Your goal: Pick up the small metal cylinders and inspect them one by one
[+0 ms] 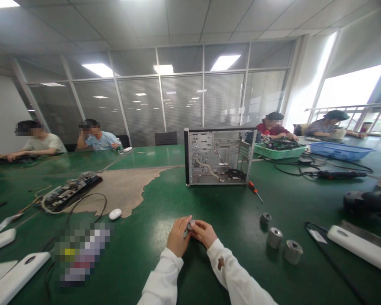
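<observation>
Both of my hands meet above the green table (165,203), near the front middle. My left hand (178,235) is closed, its fingers round a small grey metal part (188,228). From the right, my right hand (205,234) pinches the same part with thumb and fingers. Much of the part is hidden by the fingers. Beyond my hands stands an open computer case (220,156). To the right, three metal cylinders stand in a row: a small one (265,218), a middle one (274,238) and a larger one (293,252).
An orange screwdriver (253,189) lies beside the case. A circuit assembly (71,191) and white mouse (115,214) are on the left. Green (279,153) and blue (339,151) baskets, cables and a power tool (339,174) are at right. Several people sit across the table.
</observation>
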### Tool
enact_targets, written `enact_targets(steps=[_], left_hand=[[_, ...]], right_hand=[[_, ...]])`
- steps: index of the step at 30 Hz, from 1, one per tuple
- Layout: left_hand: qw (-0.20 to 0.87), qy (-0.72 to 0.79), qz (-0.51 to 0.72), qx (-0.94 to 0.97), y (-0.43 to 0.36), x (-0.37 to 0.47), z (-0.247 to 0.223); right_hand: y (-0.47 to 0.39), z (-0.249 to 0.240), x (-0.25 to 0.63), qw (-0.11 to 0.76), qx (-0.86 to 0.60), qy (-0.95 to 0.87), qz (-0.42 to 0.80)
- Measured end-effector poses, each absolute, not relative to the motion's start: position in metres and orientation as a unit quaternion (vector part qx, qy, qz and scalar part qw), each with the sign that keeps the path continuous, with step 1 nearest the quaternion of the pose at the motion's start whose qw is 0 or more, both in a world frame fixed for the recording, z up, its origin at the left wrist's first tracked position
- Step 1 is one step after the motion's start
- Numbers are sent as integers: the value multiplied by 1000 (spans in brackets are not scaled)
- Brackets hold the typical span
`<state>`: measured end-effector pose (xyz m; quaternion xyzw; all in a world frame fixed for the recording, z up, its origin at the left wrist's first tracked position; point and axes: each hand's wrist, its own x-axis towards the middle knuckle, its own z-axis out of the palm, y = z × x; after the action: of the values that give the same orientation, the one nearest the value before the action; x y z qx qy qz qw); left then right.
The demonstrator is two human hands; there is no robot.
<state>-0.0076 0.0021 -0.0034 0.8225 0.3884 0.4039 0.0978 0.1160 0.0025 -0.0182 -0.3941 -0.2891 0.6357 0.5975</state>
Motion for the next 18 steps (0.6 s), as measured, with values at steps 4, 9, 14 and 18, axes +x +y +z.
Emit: enact_targets(steps=[4,9,14,18], left_hand=[[175,396,443,785,1,-5,-4],[312,390,502,706,-2,0,4],[446,412,530,592,2,1,4],[559,412,523,495,8,0,-3]], right_hand=[[1,-12,120,588,-387,-288,649],[-2,-4,125,578,-376,-270,672],[-2,-3,127,591,-358,-234,684],[-2,-3,127,613,-353,-253,660]])
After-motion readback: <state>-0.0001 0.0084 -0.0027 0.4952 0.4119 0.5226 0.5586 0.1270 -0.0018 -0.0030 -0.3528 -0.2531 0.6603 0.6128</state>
